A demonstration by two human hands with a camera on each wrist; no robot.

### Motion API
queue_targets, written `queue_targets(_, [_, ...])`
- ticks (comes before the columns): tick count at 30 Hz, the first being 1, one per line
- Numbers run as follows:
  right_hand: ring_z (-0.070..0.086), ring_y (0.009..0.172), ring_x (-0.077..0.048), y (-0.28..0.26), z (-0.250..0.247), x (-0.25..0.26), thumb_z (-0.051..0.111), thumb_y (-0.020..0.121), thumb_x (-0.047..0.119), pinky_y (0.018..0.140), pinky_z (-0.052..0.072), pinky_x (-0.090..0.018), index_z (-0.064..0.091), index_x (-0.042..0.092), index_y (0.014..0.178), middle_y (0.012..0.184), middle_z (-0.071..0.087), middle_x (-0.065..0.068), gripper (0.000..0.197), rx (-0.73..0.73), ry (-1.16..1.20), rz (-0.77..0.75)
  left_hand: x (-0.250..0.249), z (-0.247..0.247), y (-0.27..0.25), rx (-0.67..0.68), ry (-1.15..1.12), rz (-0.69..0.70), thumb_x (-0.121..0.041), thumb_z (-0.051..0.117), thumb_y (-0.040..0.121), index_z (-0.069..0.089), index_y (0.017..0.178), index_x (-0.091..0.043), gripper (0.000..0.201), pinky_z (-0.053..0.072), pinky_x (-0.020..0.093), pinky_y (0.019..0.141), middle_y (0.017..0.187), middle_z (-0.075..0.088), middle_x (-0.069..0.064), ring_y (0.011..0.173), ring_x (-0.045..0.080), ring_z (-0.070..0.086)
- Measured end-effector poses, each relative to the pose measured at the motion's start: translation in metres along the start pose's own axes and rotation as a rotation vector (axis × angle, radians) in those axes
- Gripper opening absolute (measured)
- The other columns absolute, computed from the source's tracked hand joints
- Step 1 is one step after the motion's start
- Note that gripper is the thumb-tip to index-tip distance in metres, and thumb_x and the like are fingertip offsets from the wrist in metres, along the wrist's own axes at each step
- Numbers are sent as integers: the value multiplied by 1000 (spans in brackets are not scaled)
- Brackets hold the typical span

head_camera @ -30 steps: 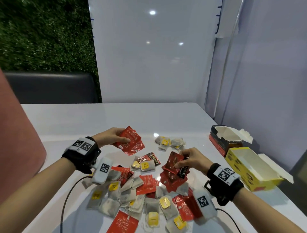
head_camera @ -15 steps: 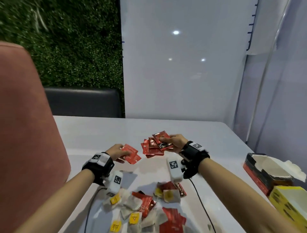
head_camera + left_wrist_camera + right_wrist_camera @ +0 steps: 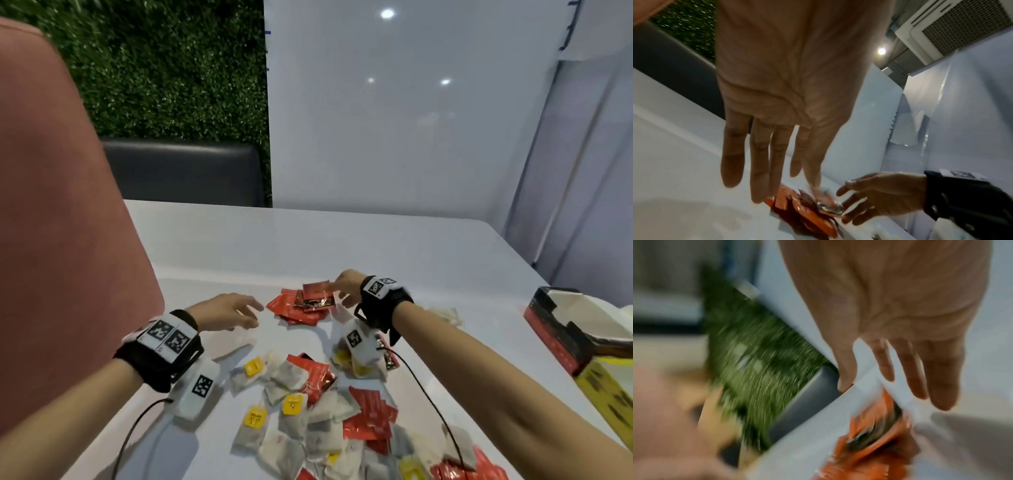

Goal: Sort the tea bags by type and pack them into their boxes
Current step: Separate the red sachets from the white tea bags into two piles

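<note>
A small stack of red tea sachets lies on the white table, beyond the mixed heap. My left hand hovers just left of the stack, fingers spread and empty; the left wrist view shows its fingers straight above the red sachets. My right hand reaches in from the right, its straight fingers touching the top sachet's edge without curling round it. The right wrist view is blurred, with the fingers extended over the red sachets. Paper tea bags with yellow tags and more red sachets lie mixed in a heap near me.
An open red-and-black box and an open yellow box stand at the right edge. A pink chair back fills the left. Wrist-camera cables trail over the heap. A loose white bag lies behind my right forearm.
Both hands carried their red sachets to one stack at the far side and let go of them. The left hand has drawn back to the left, empty.
</note>
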State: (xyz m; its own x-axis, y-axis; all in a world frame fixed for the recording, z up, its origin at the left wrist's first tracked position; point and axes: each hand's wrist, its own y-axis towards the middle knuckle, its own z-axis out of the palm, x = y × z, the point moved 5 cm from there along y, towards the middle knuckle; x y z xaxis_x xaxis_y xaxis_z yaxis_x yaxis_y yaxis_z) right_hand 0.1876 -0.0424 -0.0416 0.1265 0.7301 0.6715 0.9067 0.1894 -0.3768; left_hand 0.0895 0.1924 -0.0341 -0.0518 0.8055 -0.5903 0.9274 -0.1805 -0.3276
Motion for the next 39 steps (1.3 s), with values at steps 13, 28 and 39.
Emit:
queue_targets(13, [36, 130, -33, -157, 56, -40, 54, 78, 65, 106, 33, -45, 28, 17, 140, 142, 34, -13, 83, 222, -701, -236, -24, 106, -49, 245, 665, 219, -36, 80, 68, -4, 143, -48, 114, 23, 44, 115, 155, -18, 15, 144, 33, 6])
queue_targets(28, [62, 95, -32, -179, 83, -22, 61, 78, 1, 68, 44, -26, 69, 1, 91, 102, 65, -17, 15, -57, -549, -375, -4, 94, -102, -200, 284, 274, -18, 66, 81, 61, 115, -18, 35, 37, 5, 81, 111, 52, -6, 103, 12, 54])
queue_targets(39, [61, 62, -5, -190, 10, -36, 75, 73, 7, 62, 49, -13, 71, 3, 78, 71, 69, -3, 8, 16, -5, -400, -10, 24, -122, -305, -9, 210, -18, 72, 65, 69, 78, -32, 19, 46, 11, 70, 87, 70, -22, 77, 0, 63])
